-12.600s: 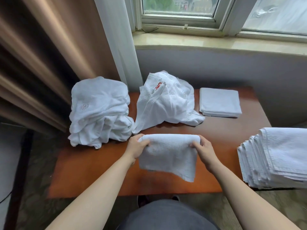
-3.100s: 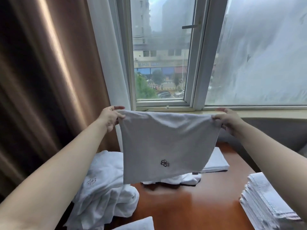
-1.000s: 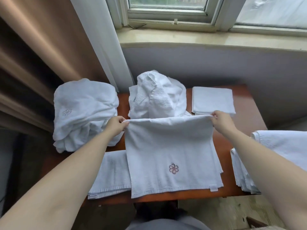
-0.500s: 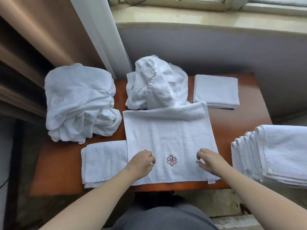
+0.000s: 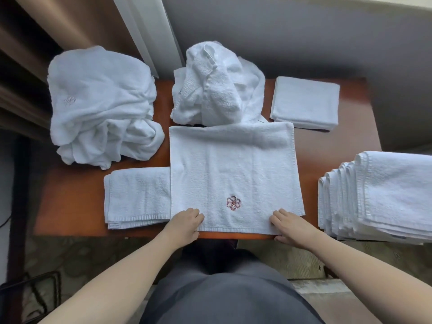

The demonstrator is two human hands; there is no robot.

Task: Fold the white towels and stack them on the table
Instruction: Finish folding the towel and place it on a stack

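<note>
A white towel with a red flower emblem [image 5: 233, 174] lies spread flat on the wooden table [image 5: 77, 202], its near edge at the table's front. My left hand [image 5: 184, 224] rests on its near left corner and my right hand [image 5: 289, 226] on its near right corner, fingers curled at the hem. A folded white towel [image 5: 138, 197] lies to its left, partly under it. Another folded towel [image 5: 306, 102] sits at the back right. Two crumpled heaps of white towels stand at the back: one on the left [image 5: 100, 106], one in the middle [image 5: 217, 87].
A tall stack of folded white towels [image 5: 383, 195] stands to the right of the table. Brown curtains [image 5: 46, 31] hang at the left and a grey wall [image 5: 304, 31] runs behind. My lap in grey trousers [image 5: 224, 291] is below the table's front edge.
Both hands have slid back from the emblem area to the towel's near corners at the table's front edge. The towel lies a little flatter.
</note>
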